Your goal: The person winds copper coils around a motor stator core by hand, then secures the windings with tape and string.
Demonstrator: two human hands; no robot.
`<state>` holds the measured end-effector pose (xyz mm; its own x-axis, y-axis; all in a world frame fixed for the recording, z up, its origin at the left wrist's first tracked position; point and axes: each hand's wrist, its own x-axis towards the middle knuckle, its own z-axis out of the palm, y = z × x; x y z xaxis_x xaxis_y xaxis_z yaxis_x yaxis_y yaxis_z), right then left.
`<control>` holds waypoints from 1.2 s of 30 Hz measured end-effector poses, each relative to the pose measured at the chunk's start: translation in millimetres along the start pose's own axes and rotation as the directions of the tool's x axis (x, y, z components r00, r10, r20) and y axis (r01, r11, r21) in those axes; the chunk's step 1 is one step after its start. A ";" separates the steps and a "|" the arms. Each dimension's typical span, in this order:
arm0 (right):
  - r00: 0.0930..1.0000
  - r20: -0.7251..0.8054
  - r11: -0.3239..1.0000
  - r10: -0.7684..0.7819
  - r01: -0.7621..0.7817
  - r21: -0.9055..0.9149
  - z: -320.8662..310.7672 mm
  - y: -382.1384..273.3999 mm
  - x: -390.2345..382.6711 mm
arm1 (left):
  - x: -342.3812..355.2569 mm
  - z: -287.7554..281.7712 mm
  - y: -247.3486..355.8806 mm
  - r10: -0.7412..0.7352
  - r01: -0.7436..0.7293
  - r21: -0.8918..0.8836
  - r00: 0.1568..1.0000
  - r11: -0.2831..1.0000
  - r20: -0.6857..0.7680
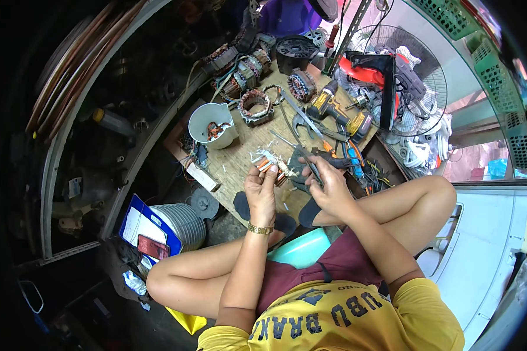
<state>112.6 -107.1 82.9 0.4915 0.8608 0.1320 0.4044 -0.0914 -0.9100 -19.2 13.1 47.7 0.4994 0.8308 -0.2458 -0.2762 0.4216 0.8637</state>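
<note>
My left hand point(260, 188), with a gold watch point(260, 228) at the wrist, pinches a small bundle of short orange and white strips point(270, 167). Its thumb lies over them, and whether they are wires or sleeves I cannot make out. White scraps point(259, 154) lie just beyond on the wooden board point(234, 169). To the right, my right hand point(332, 186) is closed around a slim dark tool point(315, 170), its kind unclear. A dark grey cloth or glove point(300, 162) lies between the hands.
Behind the hands stand a white pail point(212, 121) with copper pieces inside, a ring-shaped motor stator point(255, 107) and a yellow-black cordless drill point(329, 107). Pliers with blue handles point(353, 157) lie at the right. A wire fan guard point(430, 76) stands farther right, a phone point(153, 247) at lower left.
</note>
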 end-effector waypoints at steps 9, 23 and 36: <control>0.995 0.099 0.927 -0.004 0.041 -0.372 4.8 -34.0 -1.6 | -8.4 5.7 7.7 0.068 -0.069 0.067 0.997 0.995 0.021; 0.996 0.080 0.884 -0.048 0.080 -0.461 5.8 -33.8 -3.2 | -11.0 6.9 21.3 0.015 -0.029 0.155 0.996 0.988 0.091; 0.998 -0.063 0.936 0.031 -0.051 -0.349 29.6 -32.7 3.0 | -12.4 16.0 7.4 0.152 -0.152 0.162 0.988 0.975 0.014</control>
<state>78.0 -86.7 101.4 0.5512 0.8245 0.1279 0.6222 -0.3040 -0.7214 -14.3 0.1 64.2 0.4628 0.8802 -0.1054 -0.2126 0.2257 0.9507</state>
